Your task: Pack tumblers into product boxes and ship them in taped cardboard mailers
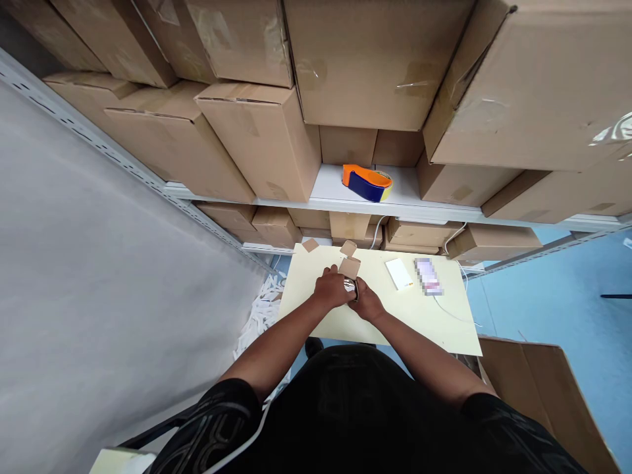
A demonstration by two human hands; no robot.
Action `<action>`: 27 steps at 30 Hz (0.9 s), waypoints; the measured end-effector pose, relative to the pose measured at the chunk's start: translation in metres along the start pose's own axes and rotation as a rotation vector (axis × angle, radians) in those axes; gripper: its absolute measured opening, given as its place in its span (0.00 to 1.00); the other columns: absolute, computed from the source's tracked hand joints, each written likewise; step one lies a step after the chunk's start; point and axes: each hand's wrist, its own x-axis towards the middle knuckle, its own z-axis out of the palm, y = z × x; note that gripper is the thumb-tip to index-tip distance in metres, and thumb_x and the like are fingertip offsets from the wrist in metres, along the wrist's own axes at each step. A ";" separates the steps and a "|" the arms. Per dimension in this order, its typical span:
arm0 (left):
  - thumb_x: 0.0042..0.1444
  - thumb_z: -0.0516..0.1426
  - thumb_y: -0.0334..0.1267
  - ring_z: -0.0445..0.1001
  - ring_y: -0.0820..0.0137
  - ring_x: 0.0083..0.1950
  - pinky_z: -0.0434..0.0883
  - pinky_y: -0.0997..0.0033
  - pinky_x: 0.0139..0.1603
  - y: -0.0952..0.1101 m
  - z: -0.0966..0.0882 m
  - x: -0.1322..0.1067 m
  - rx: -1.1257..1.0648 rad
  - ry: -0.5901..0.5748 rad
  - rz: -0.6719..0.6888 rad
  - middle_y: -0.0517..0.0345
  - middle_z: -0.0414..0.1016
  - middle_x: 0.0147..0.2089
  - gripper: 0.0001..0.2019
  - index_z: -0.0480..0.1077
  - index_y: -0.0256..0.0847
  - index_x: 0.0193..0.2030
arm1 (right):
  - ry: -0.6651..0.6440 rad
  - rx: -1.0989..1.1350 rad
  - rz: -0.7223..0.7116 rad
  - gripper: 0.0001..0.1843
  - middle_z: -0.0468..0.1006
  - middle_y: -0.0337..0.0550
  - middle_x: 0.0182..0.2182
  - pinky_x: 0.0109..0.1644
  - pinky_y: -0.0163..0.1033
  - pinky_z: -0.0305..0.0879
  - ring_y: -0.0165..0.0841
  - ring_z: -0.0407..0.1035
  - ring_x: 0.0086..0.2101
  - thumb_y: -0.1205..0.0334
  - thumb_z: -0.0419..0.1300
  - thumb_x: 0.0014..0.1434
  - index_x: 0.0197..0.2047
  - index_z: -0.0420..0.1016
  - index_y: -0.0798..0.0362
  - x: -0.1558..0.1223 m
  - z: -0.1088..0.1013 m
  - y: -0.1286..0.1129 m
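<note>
1. Both hands meet at mid-surface: left hand [332, 289] and right hand [366, 304] clasp a small shiny metal piece [350, 286] between them.
2. A brown card square [349, 266] touches the fingertips just beyond; it looks to be in work.
3. Two more squares [311, 245] lie farther beyond, untouched.
4. A white pad [399, 273] lies right of the hands.

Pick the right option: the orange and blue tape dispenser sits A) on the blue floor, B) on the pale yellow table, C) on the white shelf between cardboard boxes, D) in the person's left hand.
C: the tape dispenser rests on the white shelf, with cardboard boxes on either side, above the table.
</note>
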 end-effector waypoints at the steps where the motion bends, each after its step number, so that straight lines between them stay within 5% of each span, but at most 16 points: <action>1: 0.48 0.64 0.51 0.68 0.50 0.58 0.73 0.59 0.48 -0.001 0.000 -0.002 -0.023 0.042 0.019 0.43 0.71 0.54 0.18 0.77 0.41 0.40 | -0.004 -0.015 -0.001 0.35 0.74 0.51 0.55 0.45 0.43 0.67 0.44 0.73 0.48 0.63 0.65 0.55 0.63 0.58 0.50 0.000 0.000 0.000; 10: 0.43 0.65 0.38 0.67 0.49 0.67 0.71 0.54 0.64 -0.012 -0.036 -0.022 -0.202 0.295 0.233 0.42 0.69 0.63 0.11 0.74 0.41 0.36 | 0.004 -0.030 -0.006 0.36 0.73 0.49 0.55 0.45 0.41 0.66 0.42 0.73 0.49 0.60 0.69 0.53 0.62 0.58 0.47 0.004 0.001 -0.006; 15: 0.44 0.65 0.36 0.78 0.60 0.49 0.77 0.60 0.53 -0.019 -0.067 -0.039 -0.313 0.312 0.293 0.46 0.69 0.63 0.09 0.71 0.41 0.33 | 0.014 -0.019 0.007 0.38 0.74 0.50 0.54 0.47 0.43 0.68 0.44 0.74 0.49 0.59 0.72 0.51 0.61 0.60 0.48 0.006 -0.005 -0.010; 19: 0.46 0.62 0.33 0.77 0.62 0.50 0.76 0.62 0.52 -0.028 -0.086 -0.044 -0.450 0.402 0.365 0.48 0.71 0.59 0.13 0.73 0.41 0.41 | 0.041 0.084 0.030 0.44 0.76 0.51 0.55 0.51 0.48 0.71 0.47 0.74 0.52 0.55 0.74 0.49 0.65 0.59 0.47 0.005 -0.003 -0.005; 22: 0.49 0.58 0.33 0.76 0.60 0.52 0.75 0.62 0.52 -0.035 -0.098 -0.043 -0.585 0.490 0.327 0.47 0.73 0.58 0.13 0.73 0.41 0.43 | 0.060 0.166 0.007 0.49 0.75 0.53 0.58 0.58 0.54 0.70 0.50 0.72 0.56 0.55 0.75 0.47 0.68 0.58 0.47 0.004 0.000 0.000; 27: 0.50 0.54 0.36 0.73 0.58 0.57 0.70 0.59 0.59 -0.038 -0.109 -0.044 -0.753 0.513 0.189 0.49 0.77 0.54 0.04 0.70 0.42 0.30 | 0.048 0.315 -0.085 0.59 0.67 0.55 0.66 0.66 0.61 0.63 0.52 0.65 0.64 0.55 0.76 0.44 0.74 0.50 0.47 -0.002 -0.004 0.005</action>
